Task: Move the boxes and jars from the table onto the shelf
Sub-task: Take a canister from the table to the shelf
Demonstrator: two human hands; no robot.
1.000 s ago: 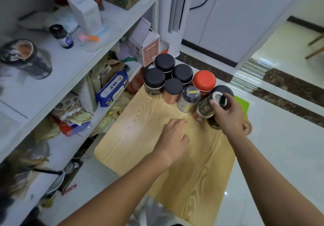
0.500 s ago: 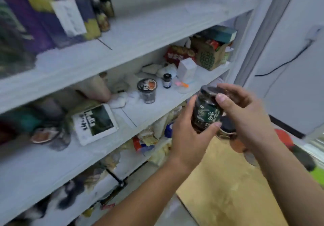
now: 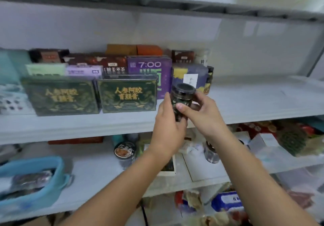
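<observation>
Jar (image 3: 182, 95) is now up at the shelf (image 3: 263, 110) that carries the boxes; half a second ago I had it lower, with the table in view. Both my hands hold it in the air, just off the board's front edge: left hand (image 3: 168, 126) wraps the lower body, right hand (image 3: 205, 115) grips the side, thumb across the label. Lid on, contents unreadable. Green box (image 3: 128, 95) sits just left of it. Blue basket (image 3: 35, 166) one shelf down holds blurred packets.
</observation>
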